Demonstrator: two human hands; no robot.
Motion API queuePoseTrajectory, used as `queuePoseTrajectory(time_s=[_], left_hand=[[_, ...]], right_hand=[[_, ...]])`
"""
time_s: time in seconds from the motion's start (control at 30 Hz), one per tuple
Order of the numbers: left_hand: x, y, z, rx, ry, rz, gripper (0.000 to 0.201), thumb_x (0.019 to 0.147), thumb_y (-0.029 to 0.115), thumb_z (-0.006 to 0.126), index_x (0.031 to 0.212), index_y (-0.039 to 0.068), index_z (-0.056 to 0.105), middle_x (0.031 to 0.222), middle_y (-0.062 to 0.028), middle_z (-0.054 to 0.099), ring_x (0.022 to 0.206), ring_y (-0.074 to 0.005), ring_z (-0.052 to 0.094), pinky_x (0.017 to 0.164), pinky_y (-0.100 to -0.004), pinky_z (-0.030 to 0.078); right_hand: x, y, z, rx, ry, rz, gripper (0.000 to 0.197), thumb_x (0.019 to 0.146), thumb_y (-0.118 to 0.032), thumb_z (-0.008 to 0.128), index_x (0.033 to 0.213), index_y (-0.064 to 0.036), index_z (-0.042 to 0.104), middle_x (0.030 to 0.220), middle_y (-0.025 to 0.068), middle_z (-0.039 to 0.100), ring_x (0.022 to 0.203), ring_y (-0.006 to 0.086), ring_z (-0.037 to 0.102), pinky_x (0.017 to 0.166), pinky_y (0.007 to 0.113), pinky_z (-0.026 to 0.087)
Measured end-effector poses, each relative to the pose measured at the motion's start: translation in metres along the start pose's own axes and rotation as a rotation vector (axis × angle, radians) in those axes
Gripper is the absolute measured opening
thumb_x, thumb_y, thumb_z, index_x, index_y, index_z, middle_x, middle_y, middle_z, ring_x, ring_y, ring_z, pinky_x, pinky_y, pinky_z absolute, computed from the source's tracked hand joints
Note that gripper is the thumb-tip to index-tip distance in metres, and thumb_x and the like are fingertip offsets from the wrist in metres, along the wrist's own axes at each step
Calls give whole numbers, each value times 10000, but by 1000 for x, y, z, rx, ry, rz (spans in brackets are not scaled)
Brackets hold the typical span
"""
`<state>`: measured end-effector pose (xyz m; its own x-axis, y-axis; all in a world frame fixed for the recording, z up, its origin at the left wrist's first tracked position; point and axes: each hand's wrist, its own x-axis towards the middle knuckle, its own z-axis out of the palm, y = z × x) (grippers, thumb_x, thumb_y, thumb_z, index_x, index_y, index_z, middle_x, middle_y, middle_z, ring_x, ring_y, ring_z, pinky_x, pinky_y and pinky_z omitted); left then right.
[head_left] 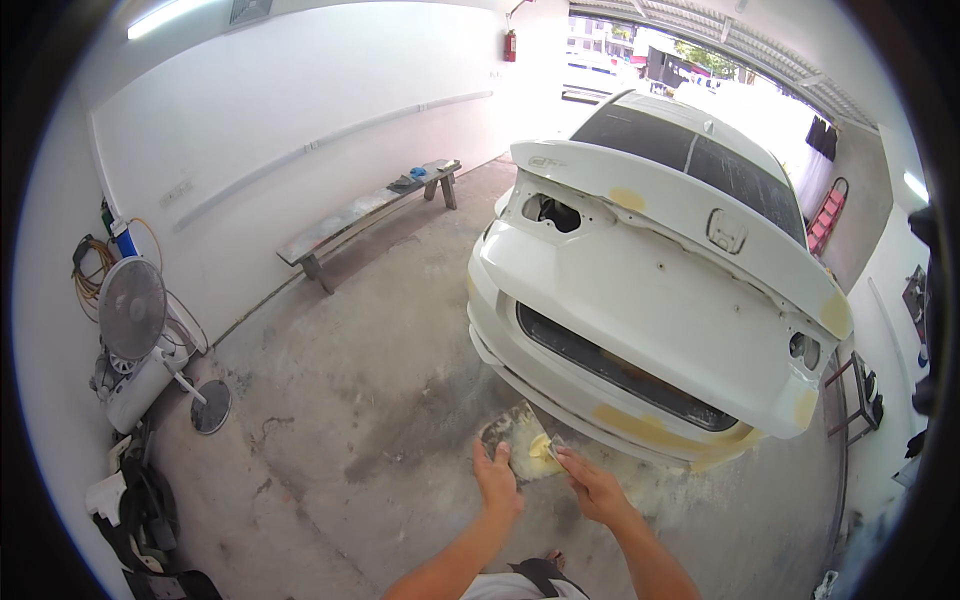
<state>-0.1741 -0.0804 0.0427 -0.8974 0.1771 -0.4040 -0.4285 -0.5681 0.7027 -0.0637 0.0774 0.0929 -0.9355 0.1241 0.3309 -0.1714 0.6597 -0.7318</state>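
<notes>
My left hand (497, 480) grips the left edge of a stained putty mixing board (518, 428), held up in front of me. A lump of pale yellow body filler (541, 447) lies on the board's right part. Closed around a small putty spreader (557, 446), my right hand (592, 484) holds its blade against the filler. Just beyond the board stands the rear of a white car (620, 270), its tail lights removed. Yellow filler patches (640, 428) mark its bumper, boot lid and right corner.
A long wooden bench (360, 217) runs along the left wall with small items on it. At the far left are a standing fan (133, 308) and coiled hoses (92, 268). A dark stool (855, 398) stands right of the car; a pink ladder (826, 215) leans farther back.
</notes>
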Motion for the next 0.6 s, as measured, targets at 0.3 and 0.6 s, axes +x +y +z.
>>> queuePoseTrajectory(time_s=[0.3,0.6], left_hand=[[-27,-5,64,-65,12,55,406,1070,36,481,1465,76,399,1341,-105,563,1195,-229,599,1012,-390,554],[-27,-49,41,-128,-194,-377,359,1057,220,569,1371,50,530,1250,-110,657,1107,-249,667,984,-430,545]], right_hand=[[-29,14,-19,158,191,268,441,970,56,574,1388,-77,627,1385,172,658,1253,339,652,1038,393,521],[-112,128,-81,491,675,640,356,968,-25,624,1323,-56,612,1181,103,699,1055,266,681,937,401,559]])
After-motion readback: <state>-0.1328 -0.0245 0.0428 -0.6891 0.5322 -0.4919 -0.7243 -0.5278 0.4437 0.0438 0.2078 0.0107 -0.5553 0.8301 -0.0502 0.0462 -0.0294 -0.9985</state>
